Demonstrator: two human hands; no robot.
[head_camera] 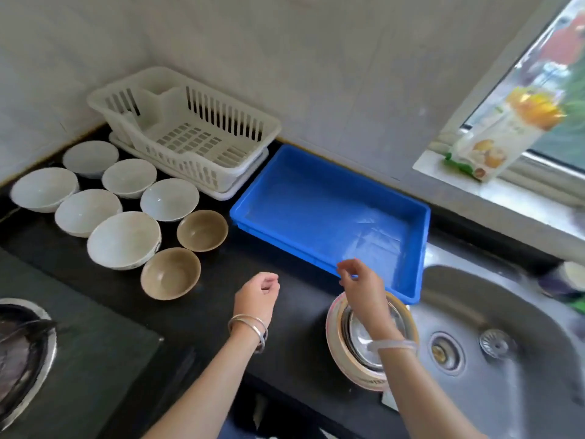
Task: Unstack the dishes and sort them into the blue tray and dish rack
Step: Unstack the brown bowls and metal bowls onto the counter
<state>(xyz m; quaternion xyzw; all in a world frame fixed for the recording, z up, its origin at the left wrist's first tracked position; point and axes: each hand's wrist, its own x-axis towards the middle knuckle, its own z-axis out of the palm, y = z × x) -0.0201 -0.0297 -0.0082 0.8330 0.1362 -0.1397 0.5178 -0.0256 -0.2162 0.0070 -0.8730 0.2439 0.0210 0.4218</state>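
Observation:
A stack of plates point(337, 340) with a steel dish on top sits on the black counter beside the sink. My right hand point(361, 285) hovers just above the stack's far side, fingers loosely curled, holding nothing. My left hand point(258, 294) hangs over the bare counter left of the stack, fingers curled, also with nothing in it. The blue tray point(329, 223) lies behind the stack with nothing in it. The white dish rack point(186, 131) stands in the corner, holding no dishes. Several white bowls point(123, 239) and two brown bowls point(171, 274) stand spread out on the left.
A steel sink point(506, 343) lies to the right of the stack. A gas burner point(22, 353) sits at the near left. A carton point(503, 134) stands on the window sill at the back right.

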